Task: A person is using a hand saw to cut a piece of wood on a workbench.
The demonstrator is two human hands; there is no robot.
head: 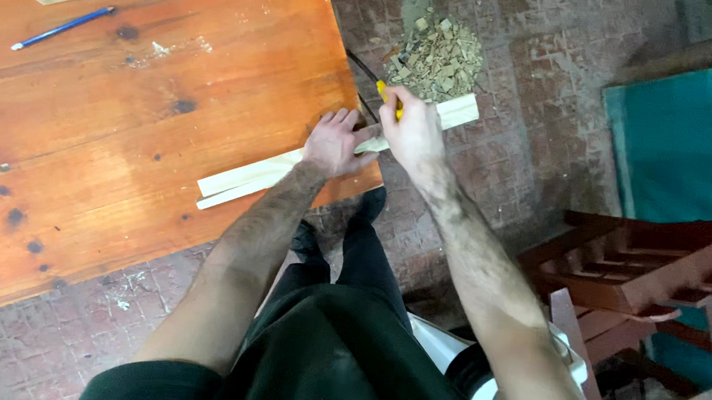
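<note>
Pressing my left hand (335, 143) flat, fingers spread, on the slat (307, 166), I am pinning it to the table (115, 139) at the corner. The slat is lying across that corner, its far end (458, 111) overhanging the brick floor (527, 86). My right hand (412, 128) is closing in a fist around a yellow-handled saw (382, 90) just above the slat. A heap of wood chips (437, 59) is sitting on the floor beyond. A blue pen (63, 27) is lying far off on the table.
</note>
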